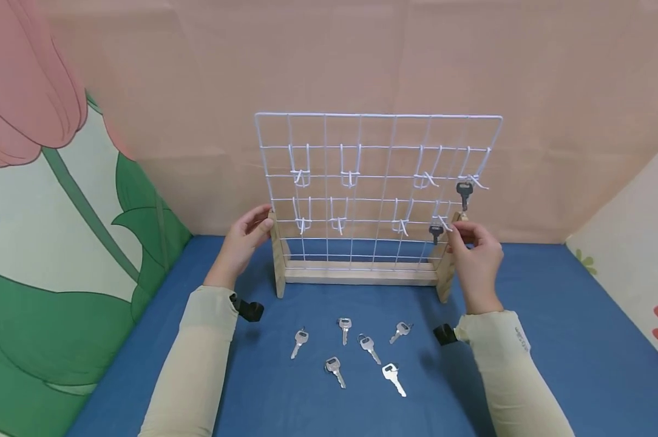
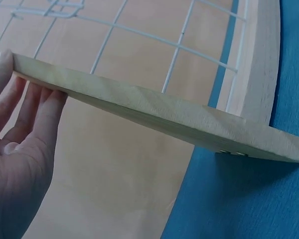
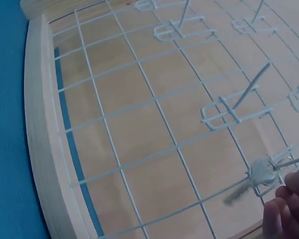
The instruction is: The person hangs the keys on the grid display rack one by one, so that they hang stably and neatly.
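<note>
At right, the low key (image 1: 436, 234) hangs down, just left of your right grip (image 1: 478, 264); I can't tell if that's pinching. Your left grip (image 1: 246, 240) pinches the rack (image 1: 362, 277).

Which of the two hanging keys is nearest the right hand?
The lower-row key, right beside the right hand; the upper-row key hangs higher.

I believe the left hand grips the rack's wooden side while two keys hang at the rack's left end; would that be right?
Not quite: the two hanging keys, an upper key and a lower key, are at the right end of the rack, near the right hand, as the head view shows. The left hand does grip the wooden side.
</note>
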`<state>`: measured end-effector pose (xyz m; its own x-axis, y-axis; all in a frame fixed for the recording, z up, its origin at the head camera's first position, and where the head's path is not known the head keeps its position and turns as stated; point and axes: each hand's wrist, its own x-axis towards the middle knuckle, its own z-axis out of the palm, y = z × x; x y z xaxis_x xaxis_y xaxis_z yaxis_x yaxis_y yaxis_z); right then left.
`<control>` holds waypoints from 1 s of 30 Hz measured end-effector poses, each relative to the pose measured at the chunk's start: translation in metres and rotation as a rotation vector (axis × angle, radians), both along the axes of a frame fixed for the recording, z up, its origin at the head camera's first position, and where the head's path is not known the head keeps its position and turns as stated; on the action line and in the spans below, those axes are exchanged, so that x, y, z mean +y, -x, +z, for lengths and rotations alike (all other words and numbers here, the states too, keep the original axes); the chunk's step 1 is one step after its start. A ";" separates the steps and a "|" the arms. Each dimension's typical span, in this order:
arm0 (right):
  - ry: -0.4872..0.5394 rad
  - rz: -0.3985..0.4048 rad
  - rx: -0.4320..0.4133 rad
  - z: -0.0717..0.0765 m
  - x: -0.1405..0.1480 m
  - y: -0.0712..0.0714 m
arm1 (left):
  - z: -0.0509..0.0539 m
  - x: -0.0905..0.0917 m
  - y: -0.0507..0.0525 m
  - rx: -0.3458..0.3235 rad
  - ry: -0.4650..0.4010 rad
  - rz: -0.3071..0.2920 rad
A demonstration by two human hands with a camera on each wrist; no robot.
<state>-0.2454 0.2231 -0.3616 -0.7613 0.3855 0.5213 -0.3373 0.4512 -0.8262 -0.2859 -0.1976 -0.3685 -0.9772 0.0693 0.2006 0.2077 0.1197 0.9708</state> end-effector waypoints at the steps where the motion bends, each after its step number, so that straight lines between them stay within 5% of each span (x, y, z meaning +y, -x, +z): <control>1: -0.012 0.005 -0.018 -0.002 0.000 -0.001 | -0.001 -0.001 0.000 -0.002 0.002 0.001; 5: -0.038 0.053 -0.095 -0.010 0.001 -0.007 | -0.003 -0.003 -0.001 -0.005 0.000 0.008; 8: -0.090 0.166 -0.208 -0.019 0.006 -0.011 | -0.002 -0.003 -0.001 -0.004 -0.002 0.008; 16: -0.339 0.800 -0.606 -0.054 0.020 -0.009 | 0.000 0.000 0.000 -0.003 -0.007 -0.020; 23: -0.332 1.026 -0.658 -0.079 0.029 -0.007 | 0.003 -0.004 -0.003 -0.011 0.035 -0.019; 30: -0.372 1.104 -0.652 -0.082 0.030 -0.009 | 0.000 -0.003 0.000 0.008 0.031 -0.033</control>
